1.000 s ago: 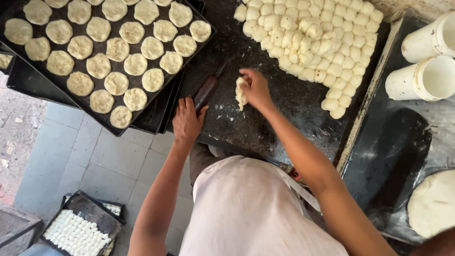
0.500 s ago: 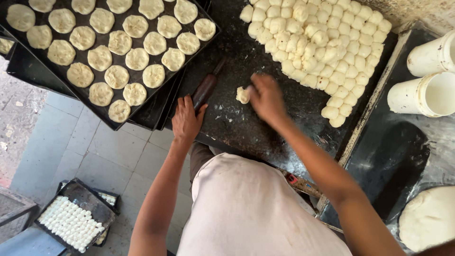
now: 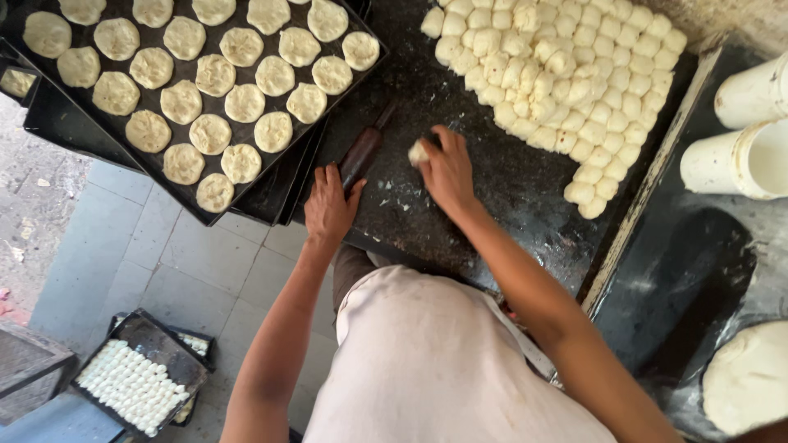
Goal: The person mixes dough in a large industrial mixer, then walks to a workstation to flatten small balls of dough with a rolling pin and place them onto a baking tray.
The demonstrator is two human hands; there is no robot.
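Observation:
My right hand [image 3: 447, 171] presses a small piece of pale dough [image 3: 419, 152] onto the dark worktop [image 3: 492, 213]. My left hand [image 3: 330, 205] rests flat at the worktop's near edge, its fingertips touching the dark wooden rolling pin [image 3: 362, 155] that lies beside the tray. Several cut dough pieces [image 3: 550, 74] are packed together at the far right of the worktop. A black baking tray [image 3: 271, 193] to the left holds several flattened dough rounds [image 3: 215, 75] in rows.
Two white cylindrical containers [image 3: 751, 131] stand at the right. A large round of dough [image 3: 751, 377] lies at the lower right. On the tiled floor at the lower left sits a dark tray of small white pieces [image 3: 131, 384]. More dark trays are stacked under the baking tray.
My right hand has brought the dough piece down from mid-air onto the worktop and now presses it. My left hand has stayed by the rolling pin.

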